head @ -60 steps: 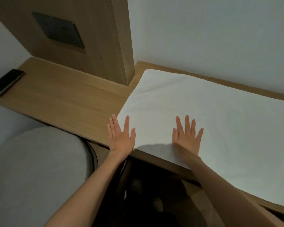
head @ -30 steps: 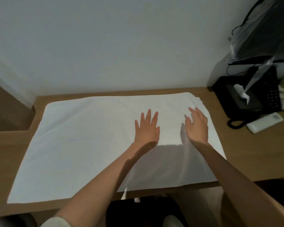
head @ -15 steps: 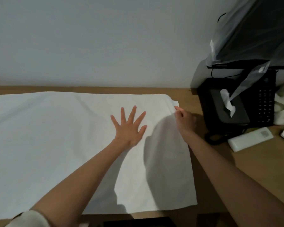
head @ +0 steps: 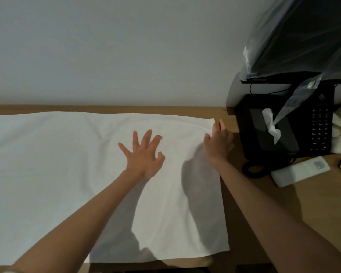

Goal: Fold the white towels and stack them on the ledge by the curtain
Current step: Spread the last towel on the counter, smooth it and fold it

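Head view: the white towel [head: 67,174] lies spread flat on a wooden counter [head: 313,209]. Its far edge runs close to the wall and its near edge reaches the counter's front. No curtain shows here, so I cannot say whether this surface is the ledge meant.

The left hand [head: 144,154] rests palm-down on the towel, right of the towel's middle, with the fingers spread and mostly straight, holding nothing. The right hand [head: 218,141] is at the towel's far right corner. Its fingers point along the edge there, but the cloth hides the fingertips, so I cannot tell whether it pinches the corner or only touches it.

Beyond the towel's right edge stand a black tissue box [head: 272,134] and a black telephone [head: 320,131], with a white remote control [head: 300,171] nearer the front.

The step in hand looks like the first fold, started from the right end. To do it well, take a sure pinch of that far corner and also catch the near right corner. Carry the short edge across to meet the left edge squarely, then smooth from the crease outward. Lift low, so that the cloth does not sweep the tissue box.
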`<state>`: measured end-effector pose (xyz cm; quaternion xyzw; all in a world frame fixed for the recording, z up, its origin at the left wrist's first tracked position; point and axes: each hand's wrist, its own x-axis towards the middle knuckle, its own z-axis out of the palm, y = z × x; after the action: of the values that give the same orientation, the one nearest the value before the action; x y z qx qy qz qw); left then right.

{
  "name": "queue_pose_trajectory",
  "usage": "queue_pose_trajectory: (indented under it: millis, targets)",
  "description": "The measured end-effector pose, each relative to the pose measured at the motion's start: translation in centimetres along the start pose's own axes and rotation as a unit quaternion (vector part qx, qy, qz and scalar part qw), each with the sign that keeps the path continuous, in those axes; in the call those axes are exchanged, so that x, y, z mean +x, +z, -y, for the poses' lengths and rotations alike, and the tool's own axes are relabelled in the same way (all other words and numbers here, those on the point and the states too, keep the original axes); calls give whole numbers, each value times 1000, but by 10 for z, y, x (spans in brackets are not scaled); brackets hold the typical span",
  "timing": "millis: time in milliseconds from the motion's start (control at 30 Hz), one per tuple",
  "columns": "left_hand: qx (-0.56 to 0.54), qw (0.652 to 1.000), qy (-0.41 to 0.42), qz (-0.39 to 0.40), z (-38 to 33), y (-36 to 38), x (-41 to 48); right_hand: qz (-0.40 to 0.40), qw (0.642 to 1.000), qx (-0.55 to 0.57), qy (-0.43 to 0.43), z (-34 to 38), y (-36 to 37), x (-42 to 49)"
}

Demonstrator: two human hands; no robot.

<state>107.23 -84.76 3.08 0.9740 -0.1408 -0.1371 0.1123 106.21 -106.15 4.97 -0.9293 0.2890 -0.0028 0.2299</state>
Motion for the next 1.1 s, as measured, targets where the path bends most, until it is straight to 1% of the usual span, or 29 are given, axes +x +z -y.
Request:
queue_pose_trajectory:
  millis: [67,133,167,233,333,400,533,633,700,733,800,867,933,1000,1100]
  targets:
    - [-40,999,3,-34,-12,-6,2,-32,991,-87,-96,3,8,-8]
    - [-38,997,13,-65,-24,-7,8,-10,980,-114,-165,8,20,-16]
    - [-26,997,22,-70,-29,-5,12,13,978,-114,-174,9,27,-19]
    - [10,998,34,-54,-37,-1,22,46,981,-104,-159,8,39,-19]
    - [64,998,16,-7,-33,6,37,41,978,-131,-158,-5,46,-10]
    - [65,998,-8,-2,-22,9,41,27,974,-141,-173,-12,46,-3]
    - [88,996,-3,-36,-4,13,35,9,978,-128,-164,-14,45,4]
    - [72,997,-15,-17,-6,9,33,20,976,-140,-167,-13,41,4]
    - [41,999,-25,0,-12,6,27,29,976,-140,-166,-12,35,1]
    - [18,999,-27,-4,-16,5,21,25,977,-135,-163,-12,32,-4]
    - [-24,999,-18,-39,-25,5,5,4,977,-129,-169,-11,28,-19]
    - [-35,997,-1,-75,-34,11,-17,4,980,-105,-169,-11,28,-46]
    - [-38,996,4,-80,-39,22,-41,32,985,-82,-145,-13,35,-80]
    - [-28,997,-5,-65,-37,36,-64,50,983,-109,-138,-20,44,-110]
    - [20,996,-12,-80,-22,49,-84,36,976,-143,-159,-35,46,-126]
